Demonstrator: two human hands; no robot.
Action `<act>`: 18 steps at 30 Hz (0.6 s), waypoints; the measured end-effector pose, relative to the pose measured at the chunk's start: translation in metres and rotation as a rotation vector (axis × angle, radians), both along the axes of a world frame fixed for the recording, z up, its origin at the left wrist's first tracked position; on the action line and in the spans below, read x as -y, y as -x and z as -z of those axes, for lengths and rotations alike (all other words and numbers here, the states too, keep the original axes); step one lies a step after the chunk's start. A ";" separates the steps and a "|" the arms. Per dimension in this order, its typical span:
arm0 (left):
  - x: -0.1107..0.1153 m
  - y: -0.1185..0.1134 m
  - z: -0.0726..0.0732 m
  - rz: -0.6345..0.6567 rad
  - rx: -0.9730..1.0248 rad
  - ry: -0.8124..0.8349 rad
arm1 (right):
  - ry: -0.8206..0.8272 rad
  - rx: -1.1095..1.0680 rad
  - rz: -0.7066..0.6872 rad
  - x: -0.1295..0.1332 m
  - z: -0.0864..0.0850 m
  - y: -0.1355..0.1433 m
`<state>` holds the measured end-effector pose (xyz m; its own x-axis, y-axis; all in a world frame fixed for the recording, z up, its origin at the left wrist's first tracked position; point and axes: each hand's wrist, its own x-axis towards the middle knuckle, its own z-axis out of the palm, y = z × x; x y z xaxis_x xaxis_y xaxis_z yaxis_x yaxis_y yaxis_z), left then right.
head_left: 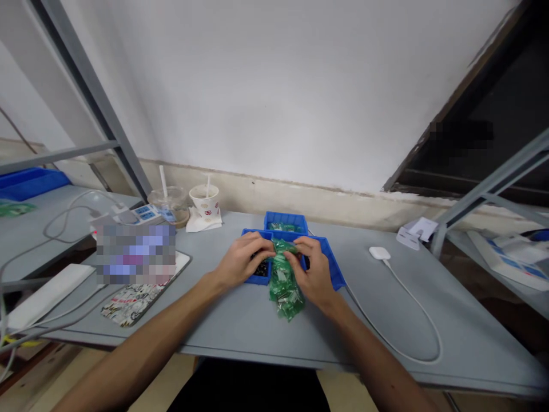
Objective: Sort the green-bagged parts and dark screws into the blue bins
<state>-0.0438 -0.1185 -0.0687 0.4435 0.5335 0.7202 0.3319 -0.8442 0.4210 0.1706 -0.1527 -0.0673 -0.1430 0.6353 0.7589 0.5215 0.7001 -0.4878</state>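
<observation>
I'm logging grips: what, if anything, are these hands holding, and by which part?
The left hand and right hand both hold the green plastic, pinched at its far end, away from the person.

Blue rectangular plastic bins (332, 260) stand on a grey tabletop (240, 326). A crumpled white paper napkin (203, 225) lies left, a small rounded white case (380, 253) right.

Left of the fingers (262, 245) and farther off, a paper cup (205, 205) with a straw (208, 184) stands on a napkin (214, 224), just beside a clear plastic cup (170, 206). Nearer on that side lies a flat doodle-patterned case (137, 302), then a long white box (49, 296). Right of the fingers, a small white case (380, 253) joins a white cable (424, 361); farther right is a folded white card (418, 230).
</observation>
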 end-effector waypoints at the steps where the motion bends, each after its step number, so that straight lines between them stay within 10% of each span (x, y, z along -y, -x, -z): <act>1: 0.000 0.000 -0.002 0.008 -0.013 -0.014 | -0.022 0.006 0.005 0.000 0.000 -0.001; 18: -0.003 0.002 -0.008 -0.038 0.009 -0.197 | -0.161 0.171 -0.011 -0.004 -0.007 -0.008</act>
